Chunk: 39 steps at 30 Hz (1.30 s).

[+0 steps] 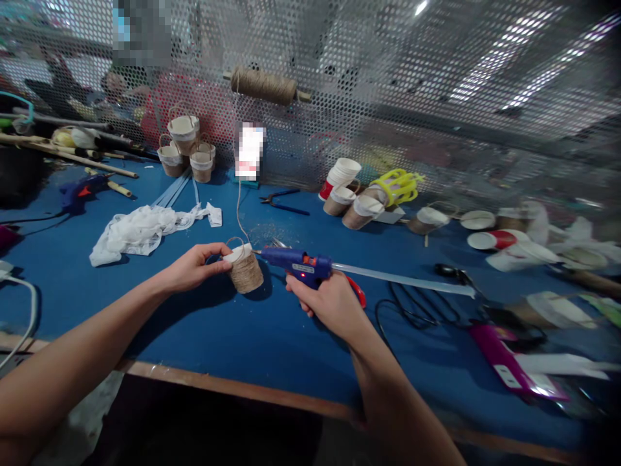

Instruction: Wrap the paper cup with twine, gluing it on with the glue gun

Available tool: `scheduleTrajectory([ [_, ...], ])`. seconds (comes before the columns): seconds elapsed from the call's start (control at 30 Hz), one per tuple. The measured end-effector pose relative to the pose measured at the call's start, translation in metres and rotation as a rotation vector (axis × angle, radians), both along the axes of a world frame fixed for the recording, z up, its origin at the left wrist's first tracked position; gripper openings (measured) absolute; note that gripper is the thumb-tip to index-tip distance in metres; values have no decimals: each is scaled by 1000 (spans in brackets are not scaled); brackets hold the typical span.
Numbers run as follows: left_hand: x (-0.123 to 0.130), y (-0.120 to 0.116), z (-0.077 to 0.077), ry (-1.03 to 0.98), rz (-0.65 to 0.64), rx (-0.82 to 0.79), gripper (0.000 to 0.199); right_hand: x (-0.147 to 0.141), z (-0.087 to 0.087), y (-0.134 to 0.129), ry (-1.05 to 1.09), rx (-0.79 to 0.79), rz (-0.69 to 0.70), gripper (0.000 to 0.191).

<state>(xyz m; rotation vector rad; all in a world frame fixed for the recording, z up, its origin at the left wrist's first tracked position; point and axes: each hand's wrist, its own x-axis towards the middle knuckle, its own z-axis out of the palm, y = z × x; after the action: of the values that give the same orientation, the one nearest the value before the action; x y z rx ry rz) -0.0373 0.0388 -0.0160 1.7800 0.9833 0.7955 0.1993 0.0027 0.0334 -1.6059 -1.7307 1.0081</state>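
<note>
My left hand [201, 265] pinches the rim of a small cup wrapped in brown twine [246, 274], which tilts above the blue table. A twine loop rises at its white rim, and a strand runs up from it toward the spool. My right hand [327, 298] is wrapped round the handle of a blue glue gun [298, 264], its small light glowing red. The nozzle is at the cup's white rim; whether it touches is too small to tell. A long clear glue stick [402, 278] sticks out of the gun's back.
A twine spool [264, 86] hangs on the perforated metal screen [301, 39]. Twine-wrapped cups [183, 133], white lace [140, 233], pliers [286, 202] and a second glue gun [82, 193] lie around. Black cable [412, 310] and a purple object [509, 362] are right.
</note>
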Motion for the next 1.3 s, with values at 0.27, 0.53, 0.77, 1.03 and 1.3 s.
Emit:
scheduleTrajectory([
  [0.27,0,1,0,23,3,8,19,-1,2,-4,-4,21,15,19],
  [0.53,0,1,-1,36,3,36,18,4,1,-4,52,-29,69,20],
  [0.77,1,2,-2,41,34,36,20,16,-3,7,342,-180,175,20],
  [1.03,4,3,-4,-1,69,19,20,32,-12,39,302,-119,-103,30],
  [1.3,4,4,-5,13,59,78,22,53,-27,85,-73,-138,-341,29],
])
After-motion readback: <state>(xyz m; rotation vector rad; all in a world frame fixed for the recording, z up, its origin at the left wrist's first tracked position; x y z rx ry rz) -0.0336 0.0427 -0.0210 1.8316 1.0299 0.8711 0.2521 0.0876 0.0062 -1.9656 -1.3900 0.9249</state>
